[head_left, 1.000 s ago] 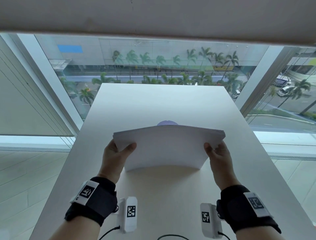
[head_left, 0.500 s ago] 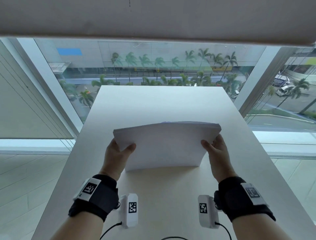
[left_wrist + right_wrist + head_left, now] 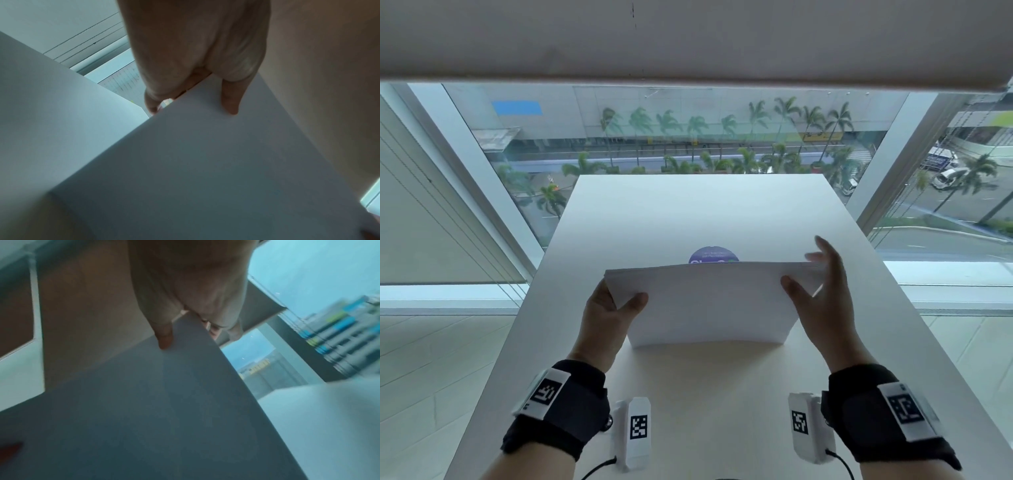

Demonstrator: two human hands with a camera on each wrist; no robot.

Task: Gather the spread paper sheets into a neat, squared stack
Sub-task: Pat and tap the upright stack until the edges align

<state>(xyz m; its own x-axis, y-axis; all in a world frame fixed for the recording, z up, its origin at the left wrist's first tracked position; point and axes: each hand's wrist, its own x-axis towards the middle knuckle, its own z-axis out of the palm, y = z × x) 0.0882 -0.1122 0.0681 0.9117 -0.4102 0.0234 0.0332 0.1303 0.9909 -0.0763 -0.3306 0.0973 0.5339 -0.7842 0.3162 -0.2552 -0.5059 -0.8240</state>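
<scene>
A white paper stack [image 3: 709,301] stands on its long lower edge on the white table [image 3: 688,212], slightly bowed. My left hand [image 3: 613,305] grips its upper left corner, thumb on the front face and fingers behind. In the left wrist view the thumb of that left hand [image 3: 195,65] lies on the paper stack [image 3: 205,162]. My right hand [image 3: 822,294] is at the upper right corner. Its thumb touches the front while its fingers [image 3: 825,253] reach straight up past the top edge, blurred. The right wrist view shows the right hand [image 3: 195,288] with its thumb on the paper stack [image 3: 144,402].
A round purple sticker [image 3: 714,255] lies on the table just behind the stack. The table's far edge meets a large window [image 3: 688,137] over a street. The table's side edges drop to the floor left and right.
My right hand slid up the right edge and its fingers straightened above the top corner. The purple sticker behind the stack shows again. My left hand's hold is unchanged.
</scene>
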